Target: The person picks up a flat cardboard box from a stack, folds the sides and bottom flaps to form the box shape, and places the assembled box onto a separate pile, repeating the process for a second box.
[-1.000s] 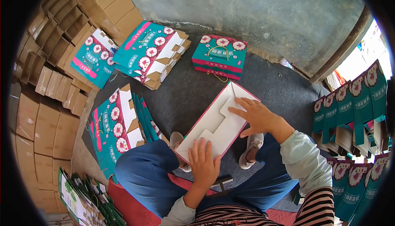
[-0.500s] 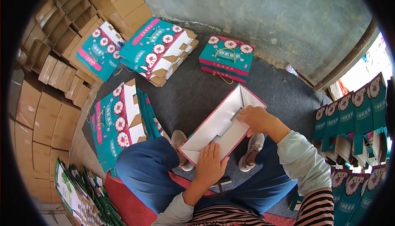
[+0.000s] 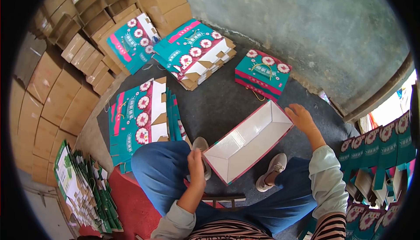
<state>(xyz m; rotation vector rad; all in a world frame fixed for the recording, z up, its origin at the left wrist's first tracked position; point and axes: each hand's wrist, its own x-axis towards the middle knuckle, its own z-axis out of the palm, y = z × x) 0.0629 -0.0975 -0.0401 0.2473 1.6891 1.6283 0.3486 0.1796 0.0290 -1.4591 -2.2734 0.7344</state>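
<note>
An open teal and pink cardboard gift box [image 3: 249, 141] stands between my knees, its white inside facing up and its bottom flaps folded flat. My left hand [image 3: 196, 170] grips its near left end, with the thumb by the rim and the other fingers partly hidden. At the far right end, my right hand [image 3: 302, 117] holds the corner, fingertips against the outside of the wall. A finished gift box [image 3: 263, 71] with a yellow cord handle sits beyond, near the wall.
Flat teal cartons lie in a stack [image 3: 194, 50] at the back and another stack [image 3: 135, 117] on the left. Green folded cartons [image 3: 87, 187] stand at lower left. Brown boxes [image 3: 52, 104] line the left side. Rows of teal boxes [image 3: 380, 139] stand on the right.
Both hands have left the bottom flaps inside the box and moved out to its two ends. The view has shifted, so things appear further right.
</note>
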